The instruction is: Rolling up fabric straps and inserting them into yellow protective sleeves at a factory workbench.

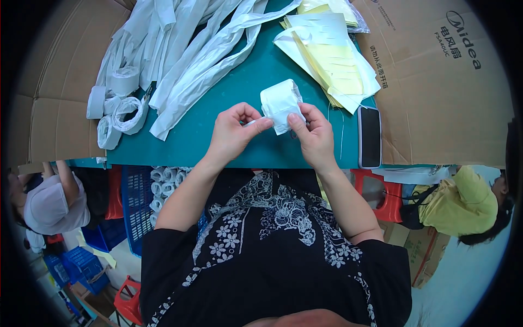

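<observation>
Both hands hold a small roll of white fabric strip [281, 104] just above the green bench [239, 87]. The left hand [233, 133] pinches its loose end; the right hand [313, 133] pinches the crumpled, soft-looking roll itself, thumb on top.

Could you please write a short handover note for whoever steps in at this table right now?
Left hand: pinching the left side of a small white roll of strip material, held just above the green table.
Right hand: gripping the roll's right lower edge, thumb on top.
Loose white strips lie piled at the table's upper left; finished white rolls sit at its left edge, more in the blue crate below.
Yellow-backed sheets lie upper right; a phone at the right edge.
Done: several rolls wound. Left: the roll in hand looks unfinished, and many strips remain.
</observation>
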A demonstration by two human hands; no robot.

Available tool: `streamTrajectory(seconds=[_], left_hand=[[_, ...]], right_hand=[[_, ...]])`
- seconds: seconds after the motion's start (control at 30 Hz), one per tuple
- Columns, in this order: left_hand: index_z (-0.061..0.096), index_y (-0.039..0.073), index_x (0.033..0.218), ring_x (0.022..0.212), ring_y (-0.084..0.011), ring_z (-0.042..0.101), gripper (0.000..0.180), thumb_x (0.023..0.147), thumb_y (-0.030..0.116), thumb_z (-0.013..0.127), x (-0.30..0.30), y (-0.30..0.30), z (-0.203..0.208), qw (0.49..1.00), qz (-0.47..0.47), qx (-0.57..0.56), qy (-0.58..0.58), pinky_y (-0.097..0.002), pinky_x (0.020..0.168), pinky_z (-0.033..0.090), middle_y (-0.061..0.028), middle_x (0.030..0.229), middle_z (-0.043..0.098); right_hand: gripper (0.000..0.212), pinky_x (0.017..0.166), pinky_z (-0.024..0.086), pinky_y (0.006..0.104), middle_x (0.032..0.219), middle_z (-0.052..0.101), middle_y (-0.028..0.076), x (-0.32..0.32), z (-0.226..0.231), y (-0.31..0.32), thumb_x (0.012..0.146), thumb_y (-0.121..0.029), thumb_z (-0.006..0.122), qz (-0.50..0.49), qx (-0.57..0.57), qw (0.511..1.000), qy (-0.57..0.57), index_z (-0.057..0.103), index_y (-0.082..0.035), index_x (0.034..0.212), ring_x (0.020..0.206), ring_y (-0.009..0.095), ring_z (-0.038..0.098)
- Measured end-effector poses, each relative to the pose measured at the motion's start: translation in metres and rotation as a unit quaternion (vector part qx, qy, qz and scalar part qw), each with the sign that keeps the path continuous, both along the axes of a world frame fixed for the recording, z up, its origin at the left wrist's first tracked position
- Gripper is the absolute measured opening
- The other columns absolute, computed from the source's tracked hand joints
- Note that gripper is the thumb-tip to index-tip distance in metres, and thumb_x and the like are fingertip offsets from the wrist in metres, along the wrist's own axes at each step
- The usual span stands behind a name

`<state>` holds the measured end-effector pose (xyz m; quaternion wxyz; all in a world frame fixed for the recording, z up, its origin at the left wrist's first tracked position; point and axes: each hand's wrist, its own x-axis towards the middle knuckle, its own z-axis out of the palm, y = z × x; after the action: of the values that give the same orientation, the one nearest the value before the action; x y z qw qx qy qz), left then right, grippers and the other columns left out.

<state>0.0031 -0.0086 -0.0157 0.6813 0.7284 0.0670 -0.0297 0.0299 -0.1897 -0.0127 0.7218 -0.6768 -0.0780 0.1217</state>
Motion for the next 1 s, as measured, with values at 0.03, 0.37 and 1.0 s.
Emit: streamTrajectory(seconds=[0.03,0.37,1.0], left_hand=[[0.056,0.004,0.073,0.060,-0.0045,0.048,0.026,0.072,0.018,0.078,-0.001,0.000,0.000,0.998,0.044,0.038,-0.030,-0.0187,0.054,0.038,0.0017,0.068,0.057],[0.066,0.000,0.089,0.085,-0.0157,0.057,0.022,0.075,0.016,0.073,-0.008,-0.019,-0.010,0.991,0.107,0.022,-0.078,-0.0269,0.077,0.043,-0.0085,0.091,0.063],[0.045,0.006,0.125,0.090,-0.0143,0.056,0.064,0.069,0.009,0.075,-0.007,0.004,-0.020,0.883,-0.159,-0.442,0.015,-0.0282,0.069,0.045,-0.0060,0.112,0.056]], right_hand=[[0.030,0.067,0.045,0.0195,0.093,0.061,0.005,-0.002,-0.001,0.003,0.087,-0.015,0.062,0.001,0.000,1.000,0.000,0.054,0.001,0.110,0.077,0.006,0.055],[0.026,0.068,0.047,0.0260,0.091,0.060,0.009,-0.005,-0.004,0.009,0.074,-0.008,0.072,-0.072,-0.107,0.953,-0.275,0.059,-0.002,0.097,0.078,0.018,0.058],[0.049,0.077,0.046,0.0302,0.108,0.045,0.011,0.007,0.034,0.006,0.062,-0.016,0.082,0.077,-0.169,0.921,-0.343,0.051,-0.006,0.099,0.096,0.020,0.052]])
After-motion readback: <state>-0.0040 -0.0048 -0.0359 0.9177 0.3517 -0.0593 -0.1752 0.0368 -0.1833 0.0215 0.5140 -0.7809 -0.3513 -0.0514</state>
